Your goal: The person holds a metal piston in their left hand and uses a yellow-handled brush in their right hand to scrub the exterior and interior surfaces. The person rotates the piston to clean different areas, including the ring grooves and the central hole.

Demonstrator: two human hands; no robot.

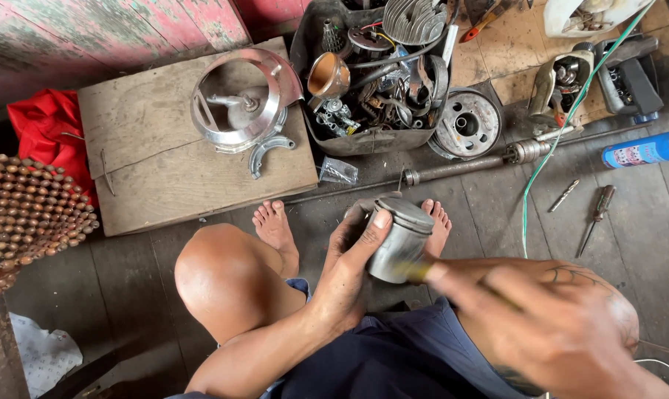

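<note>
Down between the person's bare feet, the left hand (pixel 353 258) has its grip closed round a grey metal piston (pixel 399 238), thumb pressed near the crown, holding it tilted above the dark plank floor (pixel 645 214). The right hand (pixel 563 325) is blurred; its grip looks closed on a thin yellowish tool (pixel 417 272) whose tip touches the piston's skirt. How far the work on the piston has got cannot be read: its skirt looks dull, with no clear clean patch. Other parts lie untouched, well apart: a round alloy cover (pixel 238 100) on a board (pixel 165 170), a bin (pixel 371 70) of engine parts, a hub (pixel 466 124), two screwdrivers (pixel 597 218) and a blue spray can (pixel 645 149).
</note>
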